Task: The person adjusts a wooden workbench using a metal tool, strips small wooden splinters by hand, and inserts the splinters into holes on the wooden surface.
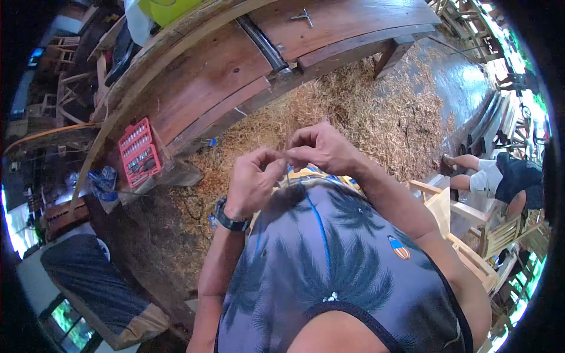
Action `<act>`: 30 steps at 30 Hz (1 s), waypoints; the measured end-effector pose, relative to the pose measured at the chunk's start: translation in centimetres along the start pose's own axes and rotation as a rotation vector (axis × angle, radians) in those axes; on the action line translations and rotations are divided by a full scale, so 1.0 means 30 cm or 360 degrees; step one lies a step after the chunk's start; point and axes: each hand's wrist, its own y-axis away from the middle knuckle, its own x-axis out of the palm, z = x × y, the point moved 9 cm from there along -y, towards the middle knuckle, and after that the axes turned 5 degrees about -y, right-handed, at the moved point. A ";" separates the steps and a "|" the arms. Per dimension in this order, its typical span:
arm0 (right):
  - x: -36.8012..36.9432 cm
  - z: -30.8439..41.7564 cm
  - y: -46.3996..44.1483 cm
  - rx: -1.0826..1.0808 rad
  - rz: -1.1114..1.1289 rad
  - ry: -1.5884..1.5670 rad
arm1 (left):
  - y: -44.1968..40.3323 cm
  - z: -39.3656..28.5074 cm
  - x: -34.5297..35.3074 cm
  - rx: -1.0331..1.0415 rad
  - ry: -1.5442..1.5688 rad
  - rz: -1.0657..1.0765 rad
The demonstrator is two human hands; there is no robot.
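Both hands raised before the chest, above the printed sleeveless shirt [353, 241], fingertips almost meeting. Left hand [254, 181], black wristwatch [231, 219] at its wrist: fingers curled, thumb and forefinger drawn together. Right hand [323, 150] just beside it, bent likewise, thumb against forefinger. Between the two sets of fingertips, a thin strand [288, 174], apparently pinched and hanging slightly below them, in front of the shirt hem; too small and blurred here to say what it is, or which hand has the firmer grip.

Beyond the hands, a wooden workbench [206, 76], with a metal bar [262, 42] set across it and a T-shaped metal tool [302, 17] lying on top. Left of the left hand, well apart: open red socket set [140, 154] near the bench end. Wood shavings [376, 117] cover the floor past the right hand. Far right, another person [500, 179], in light shorts.
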 end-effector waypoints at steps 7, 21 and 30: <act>0.039 0.032 -0.031 -0.0154 -0.0056 0.0139 | 0.036 -0.054 -0.074 0.0117 -0.0196 -0.0353; 0.076 0.118 -0.079 -0.0388 -0.0236 0.0675 | 0.031 -0.132 -0.149 0.0432 -0.0571 -0.0530; 0.072 0.140 -0.105 -0.0477 -0.0391 0.0721 | 0.026 -0.201 -0.177 0.0702 -0.0748 -0.0742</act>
